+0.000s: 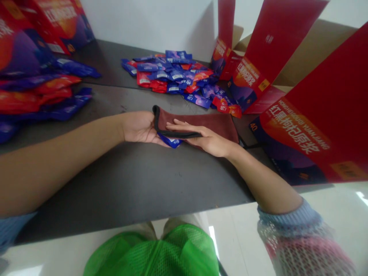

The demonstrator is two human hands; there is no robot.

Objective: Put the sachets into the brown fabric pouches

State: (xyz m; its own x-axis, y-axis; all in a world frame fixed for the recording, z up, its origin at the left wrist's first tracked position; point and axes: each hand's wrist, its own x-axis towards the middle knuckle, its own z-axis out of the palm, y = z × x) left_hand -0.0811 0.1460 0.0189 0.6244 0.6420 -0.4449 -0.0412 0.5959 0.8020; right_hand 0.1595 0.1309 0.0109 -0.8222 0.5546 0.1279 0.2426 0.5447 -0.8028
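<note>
My left hand [140, 127] is palm up, its fingers partly hidden under a brown cloth [221, 124] with black edging. A blue sachet [173, 141] pokes out below the cloth's edge, resting on the left fingers. From the other side, my right hand [205, 138] lies over the cloth, whose black edge runs between its fingers. Both hands are just above the dark table, close together, with the cloth and sachet between them. Most of the sachet is covered.
Behind the hands lies a heap of blue and red sachets [175, 74]. More sachets [43, 96] are piled at left, before red boxes [63, 23]. Tall red cartons with raised flaps [313, 142] line the right side. The dark table's [149, 184] front edge is near me.
</note>
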